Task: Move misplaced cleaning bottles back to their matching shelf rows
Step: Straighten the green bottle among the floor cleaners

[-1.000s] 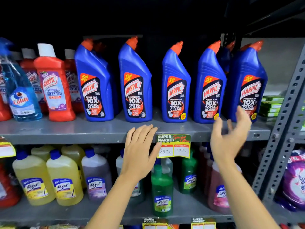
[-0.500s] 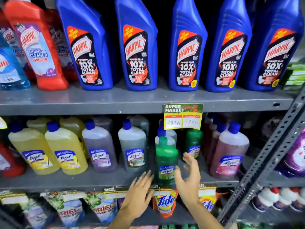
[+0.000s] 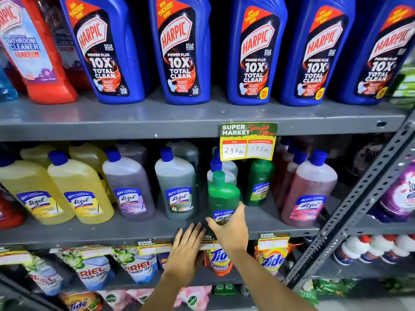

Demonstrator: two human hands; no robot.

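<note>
We see our right hand (image 3: pixel 229 230) wrapped around the lower part of a small green bottle (image 3: pixel 222 194) at the front of the middle shelf (image 3: pixel 134 232); the thumb lies on the left of its label, the fingers go round the right side, and the grip pinches the bottle's body. The bottle stands upright near the shelf edge, and we cannot tell whether its base touches the shelf, since our hand hides it. It sits in front of two pale bottles with blue caps (image 3: pixel 221 167), between a grey-green bottle (image 3: pixel 176 187) on its left and a second, darker green bottle (image 3: pixel 259 182) set further back on its right.

Our left hand (image 3: pixel 187 250) is just beside and below the right one, fingers spread loosely, its grip holding nothing; the fingertips reach the front edge of the middle shelf, over the price tags there.

Along the same shelf we see yellow bottles (image 3: pixel 78 189) to the left, a purple one (image 3: pixel 129 187) next to them, and pink bottles (image 3: pixel 308 189) to the right. A yellow and green price card (image 3: pixel 248 141) hangs from the upper shelf (image 3: pixel 134 122), where a row of tall blue bottles (image 3: pixel 179 50) stands, with a red bottle (image 3: pixel 33 50) at the left. Under the middle shelf, detergent pouches (image 3: pixel 96 265) hang in a row.
</note>
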